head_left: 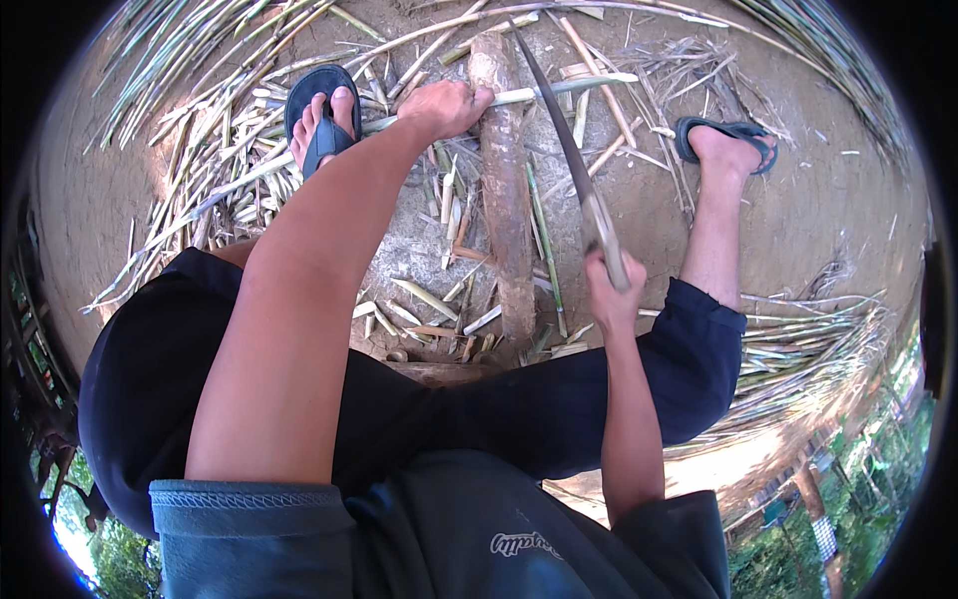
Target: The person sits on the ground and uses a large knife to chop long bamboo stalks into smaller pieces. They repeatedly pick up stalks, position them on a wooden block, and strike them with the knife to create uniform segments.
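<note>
Top centre of the frame, I had the left hand (444,108) clenched round the stalk (591,83), across the log (507,200)! Right of centre, my right hand (610,294) was wrapped round the knife (565,140), blade slanting upward over the stalk; whether they touched, I couldn't tell.

Wide fisheye view from a person's head, facing steeply down.

The left of two side-by-side head cameras looks over the wearer's shirt (439,529), near and large along the bottom edge, toward the ground (843,215) across the middle and top. The left hand (439,108), at upper center, and the right hand (614,287), right of center, are farther out. Greenery (848,519) curves along the lower right rim.
</note>
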Tool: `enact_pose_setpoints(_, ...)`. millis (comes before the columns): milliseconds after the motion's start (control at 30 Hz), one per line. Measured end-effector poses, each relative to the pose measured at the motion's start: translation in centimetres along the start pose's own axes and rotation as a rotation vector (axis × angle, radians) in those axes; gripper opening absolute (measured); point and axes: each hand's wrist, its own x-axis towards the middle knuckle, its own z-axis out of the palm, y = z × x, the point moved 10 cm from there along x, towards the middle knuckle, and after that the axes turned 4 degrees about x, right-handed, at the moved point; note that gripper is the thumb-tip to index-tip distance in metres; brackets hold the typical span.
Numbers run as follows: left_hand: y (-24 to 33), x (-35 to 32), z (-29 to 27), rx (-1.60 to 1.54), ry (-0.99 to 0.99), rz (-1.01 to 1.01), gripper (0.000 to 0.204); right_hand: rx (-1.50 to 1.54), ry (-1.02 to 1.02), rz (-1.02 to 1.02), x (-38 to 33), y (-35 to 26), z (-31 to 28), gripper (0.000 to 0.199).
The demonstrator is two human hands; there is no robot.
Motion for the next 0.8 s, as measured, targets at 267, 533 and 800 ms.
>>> enact_pose_setpoints(267,0.0,-0.3,-0.9,0.058,0.064,-0.012,0.065,-0.071,0.065,-0.036,-6.8,-0.5,-1.9,0.011)
enact_pose_setpoints(533,-1.1,2.2,1.8,0.283,0.171,0.123,0.032,-0.037,0.049,0.063,-3.6,-1.9,1.5,0.012)
enact_pose_setpoints(800,1.1,1.0,0.8,0.355,0.239,0.186,0.029,0.01,0.097,0.001,-1.3,-1.7,1.5,0.015)
